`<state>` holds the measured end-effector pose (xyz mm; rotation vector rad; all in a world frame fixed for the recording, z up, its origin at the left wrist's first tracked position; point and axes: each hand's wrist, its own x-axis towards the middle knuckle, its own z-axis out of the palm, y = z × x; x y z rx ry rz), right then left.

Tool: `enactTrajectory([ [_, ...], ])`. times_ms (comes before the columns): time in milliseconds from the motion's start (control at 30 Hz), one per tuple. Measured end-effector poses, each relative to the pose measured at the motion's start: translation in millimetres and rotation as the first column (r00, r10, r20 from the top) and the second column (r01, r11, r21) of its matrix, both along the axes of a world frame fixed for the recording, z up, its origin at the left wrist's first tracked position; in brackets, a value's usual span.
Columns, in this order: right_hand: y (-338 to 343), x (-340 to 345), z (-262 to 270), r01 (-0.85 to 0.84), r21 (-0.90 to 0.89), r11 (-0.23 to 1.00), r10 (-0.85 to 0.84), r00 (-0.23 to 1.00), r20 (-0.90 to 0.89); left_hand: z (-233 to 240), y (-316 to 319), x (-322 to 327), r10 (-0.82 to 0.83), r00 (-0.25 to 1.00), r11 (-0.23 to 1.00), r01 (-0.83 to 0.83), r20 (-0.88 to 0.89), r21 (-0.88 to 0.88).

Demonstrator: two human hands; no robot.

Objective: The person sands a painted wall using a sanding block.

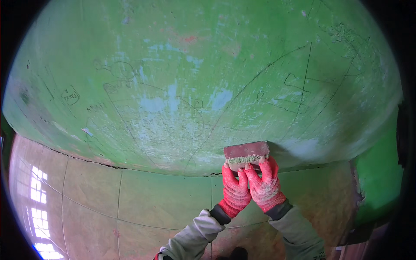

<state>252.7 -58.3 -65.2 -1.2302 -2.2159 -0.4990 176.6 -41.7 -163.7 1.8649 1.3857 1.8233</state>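
My left hand (236, 193) and my right hand (266, 187), side by side in red knit gloves with bare fingertips, hold the near part of a reddish-brown flat block (246, 150), apparently a sanding block. A band of pale green paint residue (244, 159) lies across its face. The block is at the foot of a green painted wall (260, 71), just above the floor joint; whether its far side touches the wall is hidden. Light blue patches (154, 104) show through the worn green paint. My thumbs and the block's underside are partly hidden.
Large brownish floor tiles (91, 191) meet the wall along a dark, chipped joint (107, 165). Pencil-like lines and drawings mark the wall. A green wall section (378, 178) with a damaged edge stands at the right. A dark shoe (239, 253) shows at the bottom.
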Motion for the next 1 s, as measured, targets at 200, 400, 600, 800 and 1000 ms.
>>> enactTrajectory([
  [200,-35,0,62,-0.044,-0.292,0.955,0.036,0.999,-0.033,19,17,8,0.102,0.892,0.994,-0.08,0.44,-0.068],
  [400,-120,39,80,0.036,-0.392,0.919,-0.074,0.994,-0.082,59,34,-19,0.26,0.966,0.922,-0.249,0.002,0.298],
  [600,-151,48,61,0.124,-0.505,0.854,-0.161,0.987,-0.031,-65,12,-37,0.194,0.932,0.96,-0.117,-0.306,0.252],
  [800,-143,54,64,0.175,-0.491,0.853,-0.253,0.963,-0.097,90,36,-35,0.258,0.966,0.901,-0.24,0.0,0.362],
  [1000,-124,37,58,0.11,-0.553,0.826,-0.273,0.937,-0.22,-41,26,-67,0.183,0.942,0.941,-0.085,-0.282,0.327],
])
